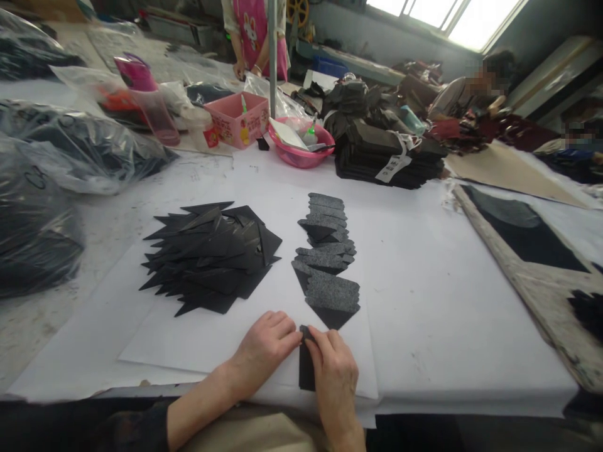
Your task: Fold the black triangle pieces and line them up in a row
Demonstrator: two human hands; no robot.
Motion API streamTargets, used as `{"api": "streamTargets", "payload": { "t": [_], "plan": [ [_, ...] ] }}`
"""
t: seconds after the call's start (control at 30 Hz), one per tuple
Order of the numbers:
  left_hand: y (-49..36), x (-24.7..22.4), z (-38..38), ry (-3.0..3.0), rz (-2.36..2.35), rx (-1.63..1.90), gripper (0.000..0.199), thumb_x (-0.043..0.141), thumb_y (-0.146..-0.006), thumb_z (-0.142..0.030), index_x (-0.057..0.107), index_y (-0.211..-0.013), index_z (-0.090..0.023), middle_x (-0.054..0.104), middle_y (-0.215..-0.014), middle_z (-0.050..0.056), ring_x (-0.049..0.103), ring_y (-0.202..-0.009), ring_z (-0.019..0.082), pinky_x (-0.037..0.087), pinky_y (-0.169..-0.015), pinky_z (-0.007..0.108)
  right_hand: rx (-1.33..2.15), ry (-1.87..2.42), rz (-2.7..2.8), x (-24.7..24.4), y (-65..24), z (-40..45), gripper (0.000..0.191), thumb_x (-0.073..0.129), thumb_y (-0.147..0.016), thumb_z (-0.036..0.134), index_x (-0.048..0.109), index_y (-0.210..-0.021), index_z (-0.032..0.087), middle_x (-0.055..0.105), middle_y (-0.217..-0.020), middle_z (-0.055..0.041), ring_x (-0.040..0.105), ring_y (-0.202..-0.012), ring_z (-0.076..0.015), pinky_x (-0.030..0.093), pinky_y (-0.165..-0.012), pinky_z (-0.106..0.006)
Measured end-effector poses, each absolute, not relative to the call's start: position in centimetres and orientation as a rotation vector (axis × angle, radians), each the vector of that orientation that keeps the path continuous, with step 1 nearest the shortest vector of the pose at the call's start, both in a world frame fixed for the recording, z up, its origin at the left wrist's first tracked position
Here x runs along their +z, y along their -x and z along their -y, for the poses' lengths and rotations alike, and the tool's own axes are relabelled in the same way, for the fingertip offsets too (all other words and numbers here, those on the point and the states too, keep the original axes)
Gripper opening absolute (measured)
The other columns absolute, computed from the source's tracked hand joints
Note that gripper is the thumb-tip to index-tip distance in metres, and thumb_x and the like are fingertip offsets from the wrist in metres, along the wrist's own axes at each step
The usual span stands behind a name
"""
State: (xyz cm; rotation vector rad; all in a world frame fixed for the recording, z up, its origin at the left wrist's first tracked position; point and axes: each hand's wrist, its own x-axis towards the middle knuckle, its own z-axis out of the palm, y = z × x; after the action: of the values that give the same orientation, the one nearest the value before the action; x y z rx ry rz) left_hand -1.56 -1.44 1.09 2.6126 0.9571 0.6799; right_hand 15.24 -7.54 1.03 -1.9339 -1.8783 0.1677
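At the near side of the white-covered table, a small dark piece of material (306,367) lies under my fingers. My right hand (335,364) pinches its upper end between thumb and fingers. My left hand (273,338) is closed, its thumb and fingertips against the same piece's top left corner. Just beyond, a staggered row of overlapping grey-faced pieces (332,294) with black pointed ends runs away from me. A heap of black pointed pieces (211,257) is spread to the left of that row.
A pink basin (301,157), a pink box (240,119) and a bottle with a purple lid (151,103) stand at the back. Beside them is a black tied stack (377,154). Plastic bags (38,220) crowd the left; a board (522,295) lies right. Other people work beyond.
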Motion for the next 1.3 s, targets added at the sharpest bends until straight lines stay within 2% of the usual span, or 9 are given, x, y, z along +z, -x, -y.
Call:
{"api": "streamTargets", "payload": {
  "t": [0.23, 0.37, 0.5, 0.6, 0.67, 0.73, 1.0, 1.17, 1.3],
  "plan": [
    [1.3, 1.4, 1.3, -2.709, -0.98, 0.647, 0.012, 0.056, -0.098, -0.018, 0.059, -0.087, -0.017, 0.053, -0.083, 0.003, 0.049, -0.08, 0.022, 0.036, -0.068, 0.036, 0.263, 1.871, 1.79, 0.9, -16.2, 7.9, 0.026, 0.047, -0.1, 0.039, 0.07, -0.105, 0.027, 0.069, -0.088, -0.0021, 0.062, -0.077, -0.0163, 0.043, -0.072, -0.027],
    [1.4, 1.2, 1.5, -2.694, -0.989, 0.651, 0.01, 0.055, -0.098, -0.018, 0.058, -0.089, -0.017, 0.053, -0.085, 0.003, 0.049, -0.081, 0.022, 0.036, -0.069, 0.036, 0.326, 1.894, 1.745, 1.1, -16.2, 8.3, 0.022, 0.05, -0.099, 0.035, 0.069, -0.104, 0.025, 0.068, -0.089, -0.0021, 0.062, -0.081, -0.0169, 0.042, -0.074, -0.028],
    [1.3, 0.9, 1.6, -2.632, -1.03, 0.671, 0.016, 0.055, -0.099, -0.02, 0.054, -0.083, -0.016, 0.053, -0.083, 0.004, 0.049, -0.079, 0.022, 0.037, -0.068, 0.036, 0.303, 1.87, 1.751, 1.2, -15.8, 8.5, 0.018, 0.052, -0.098, 0.029, 0.069, -0.1, 0.026, 0.067, -0.086, -0.0018, 0.059, -0.078, -0.0167, 0.04, -0.073, -0.028],
    [1.3, 1.0, 1.6, -2.648, -1.009, 0.689, 0.007, 0.052, -0.1, -0.018, 0.058, -0.101, -0.015, 0.055, -0.084, 0.004, 0.05, -0.079, 0.022, 0.039, -0.068, 0.036, 0.177, 1.858, 1.812, 1.2, -15.5, 8.5, 0.018, 0.052, -0.098, 0.025, 0.07, -0.099, 0.026, 0.066, -0.083, -0.0018, 0.056, -0.074, -0.016, 0.038, -0.072, -0.029],
    [1.3, 1.1, 1.7, -2.698, -0.97, 0.683, 0.019, 0.048, -0.101, -0.016, 0.056, -0.119, -0.015, 0.057, -0.086, 0.004, 0.052, -0.081, 0.021, 0.042, -0.07, 0.036, 0.106, 1.858, 1.855, 1.1, -15.4, 8.6, 0.019, 0.053, -0.098, 0.021, 0.071, -0.101, 0.027, 0.065, -0.083, -0.0019, 0.054, -0.073, -0.0154, 0.038, -0.072, -0.029],
    [1.4, 1.2, 1.8, -2.739, -0.946, 0.681, 0.023, 0.045, -0.102, -0.015, 0.055, -0.123, -0.015, 0.058, -0.088, 0.005, 0.053, -0.083, 0.021, 0.044, -0.072, 0.036, 0.058, 1.849, 1.884, 1.1, -15.3, 8.6, 0.02, 0.053, -0.098, 0.02, 0.071, -0.103, 0.026, 0.065, -0.083, -0.0021, 0.054, -0.074, -0.015, 0.038, -0.073, -0.029],
    [1.3, 1.3, 1.8, -2.729, -0.936, 0.781, 0.014, 0.048, -0.1, -0.013, 0.061, -0.105, -0.012, 0.058, -0.087, 0.006, 0.055, -0.084, 0.021, 0.047, -0.072, 0.035, -0.08, 1.691, 1.873, 0.4, -15.2, 8.5, 0.017, 0.056, -0.096, 0.016, 0.071, -0.099, 0.021, 0.064, -0.088, -0.0027, 0.055, -0.078, -0.0122, 0.039, -0.073, -0.026],
    [1.2, 1.3, 1.9, -2.723, -0.955, 0.806, 0.012, 0.049, -0.1, -0.013, 0.061, -0.101, -0.012, 0.057, -0.085, 0.005, 0.055, -0.082, 0.021, 0.046, -0.072, 0.035, -0.036, 1.64, 1.881, -0.1, -15.5, 8.6, 0.023, 0.058, -0.094, 0.011, 0.07, -0.11, 0.022, 0.064, -0.091, -0.0038, 0.054, -0.081, -0.0134, 0.042, -0.076, -0.027],
    [1.2, 1.3, 2.0, -2.713, -0.961, 0.786, 0.012, 0.049, -0.1, -0.013, 0.061, -0.101, -0.012, 0.057, -0.085, 0.005, 0.055, -0.083, 0.021, 0.047, -0.071, 0.035, 0.01, 1.613, 1.887, -0.4, -15.9, 8.6, 0.022, 0.061, -0.093, 0.017, 0.068, -0.113, 0.019, 0.064, -0.095, -0.0059, 0.055, -0.086, -0.0155, 0.044, -0.078, -0.028]
  ]
}}
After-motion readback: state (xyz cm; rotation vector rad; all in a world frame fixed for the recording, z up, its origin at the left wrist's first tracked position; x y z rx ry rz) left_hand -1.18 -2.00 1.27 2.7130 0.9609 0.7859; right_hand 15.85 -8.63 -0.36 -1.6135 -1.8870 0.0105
